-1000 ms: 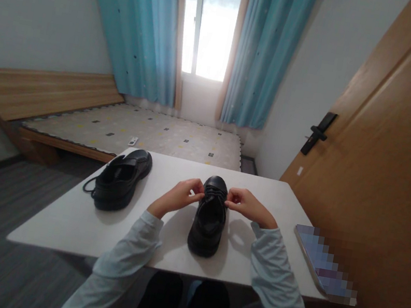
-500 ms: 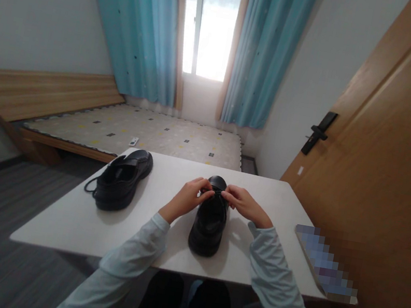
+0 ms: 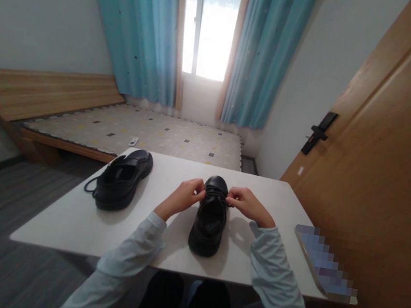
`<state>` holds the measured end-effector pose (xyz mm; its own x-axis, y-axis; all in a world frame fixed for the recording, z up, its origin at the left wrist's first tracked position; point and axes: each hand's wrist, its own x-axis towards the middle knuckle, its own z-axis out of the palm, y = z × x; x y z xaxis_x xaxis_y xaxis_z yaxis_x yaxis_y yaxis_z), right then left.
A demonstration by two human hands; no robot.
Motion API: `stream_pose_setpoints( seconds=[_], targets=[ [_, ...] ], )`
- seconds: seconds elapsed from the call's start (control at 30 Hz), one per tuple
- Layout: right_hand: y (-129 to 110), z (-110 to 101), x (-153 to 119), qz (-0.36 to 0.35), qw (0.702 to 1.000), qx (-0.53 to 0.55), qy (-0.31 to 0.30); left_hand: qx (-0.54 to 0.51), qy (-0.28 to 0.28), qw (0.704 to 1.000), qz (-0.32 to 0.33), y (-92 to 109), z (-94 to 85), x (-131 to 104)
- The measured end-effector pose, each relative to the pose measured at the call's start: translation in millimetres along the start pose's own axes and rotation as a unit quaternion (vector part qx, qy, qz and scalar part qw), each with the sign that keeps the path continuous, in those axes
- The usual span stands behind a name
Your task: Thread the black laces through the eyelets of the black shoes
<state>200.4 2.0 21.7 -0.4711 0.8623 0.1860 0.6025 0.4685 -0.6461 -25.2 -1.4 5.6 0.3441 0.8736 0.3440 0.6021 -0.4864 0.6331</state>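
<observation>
A black lace-up shoe [image 3: 208, 228] stands on the white table [image 3: 171, 169] in front of me, toe pointing away. Dark shoelaces [image 3: 217, 193] cross its upper near the toe. My left hand [image 3: 189, 193] is closed at the left side of the laces, thumb and fingertips pinched on a lace. On the opposite side, my right hand [image 3: 241, 200] pinches the other lace. The lace ends are too dark and small to follow. A second black shoe [image 3: 119, 187] sits untouched at the table's left, a loop of lace hanging out at its heel end.
A flat, pixelated object [image 3: 323, 265] lies along the table's right edge. Beyond the table is a bed [image 3: 164, 136] with a small white item [image 3: 134, 141] on it. A wooden door [image 3: 394, 180] stands close on the right.
My hands have moved apart from the middle of the laces to either side of the shoe, drawing the laces outward. Both shoes have stayed in place.
</observation>
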Motion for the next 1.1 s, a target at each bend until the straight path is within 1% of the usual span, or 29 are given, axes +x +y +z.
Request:
stream_pose_setpoints(
  seconds=[0.33, 0.6, 0.73, 0.83, 0.93, 1.03, 1.1],
  targets=[
    [4.9, 1.2, -1.6, 0.033, 0.999, -0.01, -0.028, 0.026, -0.059, 0.997, -0.04, -5.0, -8.2, -2.6],
    [3.4, 0.9, -3.1, 0.093, 0.993, 0.012, -0.068, 0.058, -0.086, 0.992, -0.066, -12.1, -11.3, -2.4],
    [2.0, 0.7, -3.0, 0.102, 0.992, 0.019, -0.076, 0.068, -0.096, 0.991, -0.071, -12.8, -11.4, -2.1],
    [3.1, 1.2, -2.7, 0.097, 0.992, 0.014, -0.078, 0.075, -0.09, 0.991, -0.07, -11.7, -10.4, -2.7],
    [5.4, 1.3, -1.7, 0.084, 0.994, 0.011, -0.071, 0.086, -0.06, 0.993, -0.052, -11.0, -7.2, -2.9],
    [7.9, 0.7, -0.2, 0.08, 0.995, 0.029, -0.042, 0.078, -0.024, 0.996, -0.03, -9.9, -3.6, -2.5],
    [9.1, 0.1, 1.0, 0.072, 0.995, 0.069, -0.016, 0.056, -0.005, 0.998, -0.021, -7.9, -2.1, -2.2]
  ],
)
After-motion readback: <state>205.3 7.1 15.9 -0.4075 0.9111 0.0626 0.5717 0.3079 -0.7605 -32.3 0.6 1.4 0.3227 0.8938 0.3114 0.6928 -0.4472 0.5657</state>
